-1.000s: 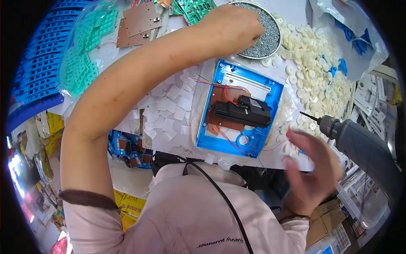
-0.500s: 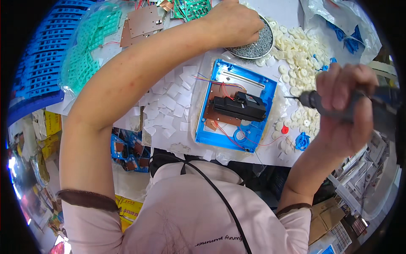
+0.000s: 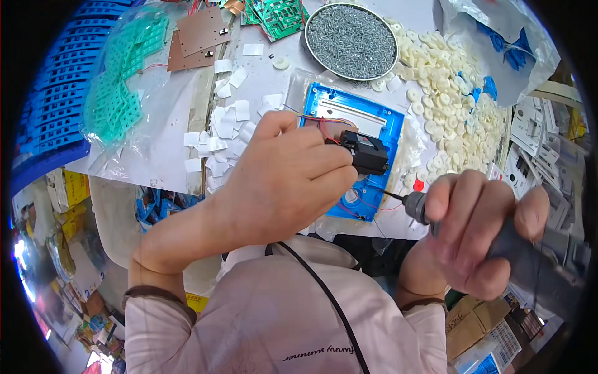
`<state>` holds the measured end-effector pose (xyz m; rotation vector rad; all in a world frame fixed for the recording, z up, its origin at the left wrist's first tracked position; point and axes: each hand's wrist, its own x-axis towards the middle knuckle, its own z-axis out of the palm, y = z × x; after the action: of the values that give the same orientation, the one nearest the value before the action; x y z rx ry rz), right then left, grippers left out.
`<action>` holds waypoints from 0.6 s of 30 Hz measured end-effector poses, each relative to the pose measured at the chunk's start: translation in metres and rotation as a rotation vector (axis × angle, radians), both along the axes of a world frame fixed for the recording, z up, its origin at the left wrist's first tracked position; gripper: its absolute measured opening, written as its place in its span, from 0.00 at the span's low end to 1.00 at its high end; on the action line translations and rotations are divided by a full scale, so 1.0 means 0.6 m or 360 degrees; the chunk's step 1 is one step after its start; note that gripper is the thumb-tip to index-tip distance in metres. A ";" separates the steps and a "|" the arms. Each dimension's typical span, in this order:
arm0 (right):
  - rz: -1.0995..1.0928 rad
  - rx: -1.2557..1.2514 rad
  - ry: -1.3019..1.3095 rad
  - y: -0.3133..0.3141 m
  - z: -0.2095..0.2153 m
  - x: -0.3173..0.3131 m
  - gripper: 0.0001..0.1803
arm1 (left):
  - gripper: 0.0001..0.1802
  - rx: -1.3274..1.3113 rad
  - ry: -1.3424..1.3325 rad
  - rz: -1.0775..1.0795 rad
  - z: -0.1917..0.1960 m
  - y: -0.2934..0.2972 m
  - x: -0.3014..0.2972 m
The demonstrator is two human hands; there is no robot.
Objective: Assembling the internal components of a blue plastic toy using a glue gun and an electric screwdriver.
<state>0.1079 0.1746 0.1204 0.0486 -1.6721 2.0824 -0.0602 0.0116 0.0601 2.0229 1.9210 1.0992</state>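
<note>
My left hand [image 3: 289, 174] is over the left part of a blue plastic housing [image 3: 391, 134], its fingers curled; whatever they hold, if anything, is hidden. Beside those fingers a black box-shaped part [image 3: 369, 154] sits in the housing, with thin coloured wires [image 3: 324, 120] and a brown board partly covered by the hand. My right hand [image 3: 470, 227] is wrapped round a dark grey electric screwdriver [image 3: 529, 268]. Its thin bit points left, near the housing's lower right side.
Beyond the housing stands a round bowl of screws [image 3: 352, 40]. Whitish plastic discs [image 3: 445, 93] are heaped at right, and white paper pieces [image 3: 227, 121] lie scattered at left. Green circuit boards [image 3: 274, 17], brown boards [image 3: 198, 37], bagged green parts [image 3: 118, 100] and a blue basket [image 3: 59, 81] lie farther off.
My left hand has left the screw bowl and come down toward me over the housing. My right hand has lowered the screwdriver, bringing its bit closer to the housing's lower right.
</note>
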 end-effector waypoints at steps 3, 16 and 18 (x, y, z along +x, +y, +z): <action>-0.0045 -0.0124 0.0138 -0.018 0.000 -0.009 0.20 | 0.11 -0.0092 -0.0277 0.0033 -0.015 -0.009 0.018; -0.0109 -0.0141 0.0173 -0.049 -0.012 -0.029 0.18 | 0.12 -0.0036 -0.0339 0.0072 -0.025 -0.012 0.027; -0.0089 -0.0102 0.0169 -0.048 -0.013 -0.030 0.18 | 0.14 -0.0030 -0.0200 0.0042 -0.024 -0.015 0.024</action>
<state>0.0901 0.1457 0.1127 0.0894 -1.5262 2.0535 -0.0458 0.0025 0.0454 1.8762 1.8939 1.1796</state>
